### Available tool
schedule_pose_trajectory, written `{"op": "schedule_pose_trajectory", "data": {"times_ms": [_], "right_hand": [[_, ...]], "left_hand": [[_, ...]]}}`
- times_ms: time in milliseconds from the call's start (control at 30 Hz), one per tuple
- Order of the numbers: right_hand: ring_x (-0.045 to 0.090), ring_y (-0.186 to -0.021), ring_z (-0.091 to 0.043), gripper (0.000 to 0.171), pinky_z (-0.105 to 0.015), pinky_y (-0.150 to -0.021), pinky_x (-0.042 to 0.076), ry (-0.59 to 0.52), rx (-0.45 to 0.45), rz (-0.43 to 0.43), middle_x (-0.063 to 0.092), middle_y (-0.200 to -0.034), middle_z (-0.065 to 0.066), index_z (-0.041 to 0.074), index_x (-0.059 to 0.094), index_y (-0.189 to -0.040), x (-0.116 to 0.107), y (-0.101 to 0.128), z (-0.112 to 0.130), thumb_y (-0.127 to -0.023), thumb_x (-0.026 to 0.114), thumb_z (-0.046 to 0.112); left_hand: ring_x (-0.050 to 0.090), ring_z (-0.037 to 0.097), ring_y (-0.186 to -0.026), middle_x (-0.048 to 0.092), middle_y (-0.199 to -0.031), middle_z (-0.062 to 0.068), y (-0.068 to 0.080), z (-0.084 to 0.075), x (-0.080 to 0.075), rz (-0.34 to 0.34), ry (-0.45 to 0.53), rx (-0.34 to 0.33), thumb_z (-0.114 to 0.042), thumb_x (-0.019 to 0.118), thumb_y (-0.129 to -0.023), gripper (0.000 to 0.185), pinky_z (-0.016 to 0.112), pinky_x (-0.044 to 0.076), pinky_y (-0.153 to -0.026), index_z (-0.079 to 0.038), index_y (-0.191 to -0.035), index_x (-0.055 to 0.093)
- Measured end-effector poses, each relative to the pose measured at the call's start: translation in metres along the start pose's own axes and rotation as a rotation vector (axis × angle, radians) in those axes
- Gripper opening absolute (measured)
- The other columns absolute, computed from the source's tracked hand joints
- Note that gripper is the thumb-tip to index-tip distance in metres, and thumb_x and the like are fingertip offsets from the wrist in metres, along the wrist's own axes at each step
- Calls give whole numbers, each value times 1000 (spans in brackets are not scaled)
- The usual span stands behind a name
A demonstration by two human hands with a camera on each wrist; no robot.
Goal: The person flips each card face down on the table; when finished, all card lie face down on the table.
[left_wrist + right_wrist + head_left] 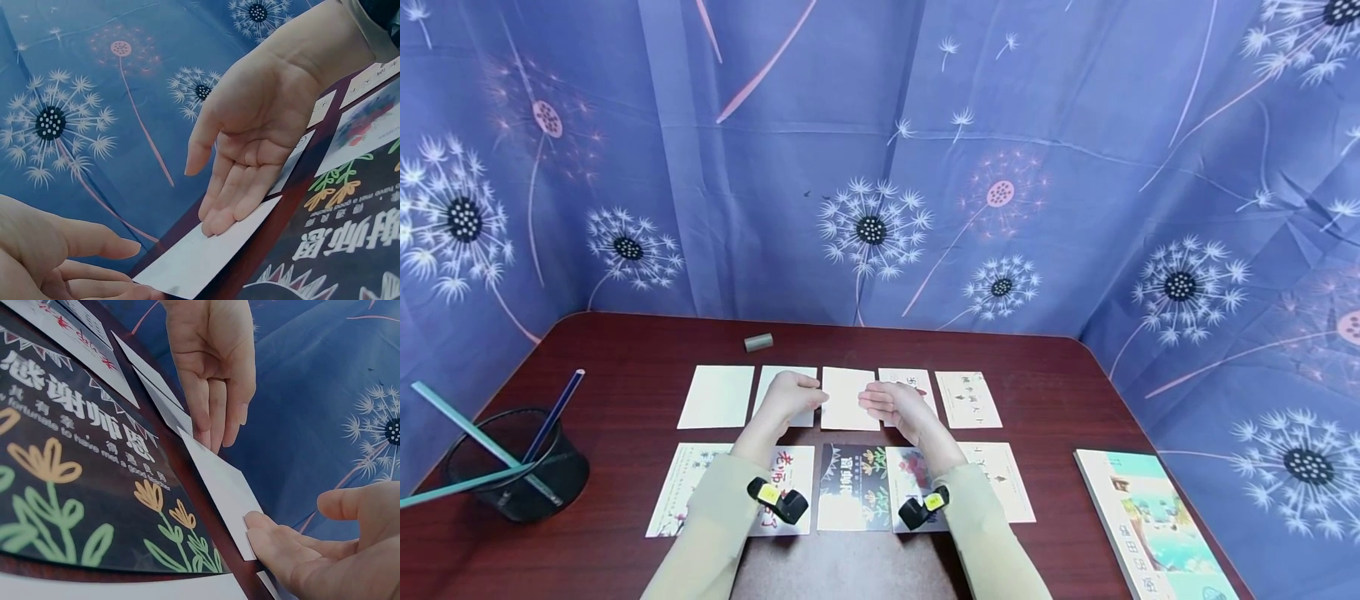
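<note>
A plain white card (847,408) lies in the middle of the back row, between my two hands. At its left edge, my left hand (787,398) has its fingers extended and its palm facing inward. My right hand (907,408) mirrors it on the right, fingertips at the card's edge. In the left wrist view, the right hand's straight fingers overlap the far end of the white card (206,256). From the right wrist view, the thumb of the right hand (331,547) stands apart from its fingers. Nearer me lies a dark card (854,500) with white lettering and drawn flowers.
Several cards flank the middle one, including a blank one (717,397) and a printed one (967,400). A mesh pen holder (535,487) stands at left, a book (1157,525) at right. Behind them, a small grey cylinder (758,342) lies before the blue curtain (775,208).
</note>
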State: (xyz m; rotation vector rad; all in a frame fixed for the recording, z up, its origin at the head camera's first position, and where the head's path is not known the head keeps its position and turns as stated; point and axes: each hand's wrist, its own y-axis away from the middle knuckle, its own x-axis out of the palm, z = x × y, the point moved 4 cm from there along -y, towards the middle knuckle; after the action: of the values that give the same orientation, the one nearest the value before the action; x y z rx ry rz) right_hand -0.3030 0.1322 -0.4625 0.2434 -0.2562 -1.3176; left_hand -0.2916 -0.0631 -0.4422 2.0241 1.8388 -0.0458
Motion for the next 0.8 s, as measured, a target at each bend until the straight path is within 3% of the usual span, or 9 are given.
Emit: {"op": "schedule_pose_trajectory", "data": {"times_ms": [267, 467, 633, 800], "right_hand": [[69, -99, -13, 44, -22, -88, 57, -15, -9, 1, 60, -128, -28, -14, 46, -135, -1, -1, -2, -102, 41, 14], [68, -108, -21, 45, -23, -90, 56, -16, -23, 6, 57, -131, -30, -14, 45, -136, -1, 1, 5, -102, 43, 15], [66, -113, -24, 46, -23, -92, 55, -43, -47, -8, 52, -135, -32, -13, 43, -138, -14, 5, 14, -103, 42, 15], [70, -99, -13, 47, -20, -89, 56, -28, -67, -36, 55, -134, -31, -14, 41, -139, -40, 11, 17, -103, 43, 16]], "left_hand": [[60, 38, -117, 61, -127, 27, 4, -5, -1, 1, -13, 7, -9, 64, -88, 45, 48, 51, -99, 10, -128, 57], [58, 40, -121, 59, -129, 27, 4, -7, 3, 2, 15, 18, -9, 63, -89, 47, 49, 49, -103, 10, -131, 55], [55, 40, -124, 56, -134, 28, 1, -10, 15, 4, 80, 61, -9, 61, -91, 47, 48, 47, -106, 9, -134, 52], [59, 38, -120, 60, -129, 28, -1, -12, 35, 8, 118, 106, -8, 61, -92, 46, 45, 50, -103, 9, -134, 53]]}}
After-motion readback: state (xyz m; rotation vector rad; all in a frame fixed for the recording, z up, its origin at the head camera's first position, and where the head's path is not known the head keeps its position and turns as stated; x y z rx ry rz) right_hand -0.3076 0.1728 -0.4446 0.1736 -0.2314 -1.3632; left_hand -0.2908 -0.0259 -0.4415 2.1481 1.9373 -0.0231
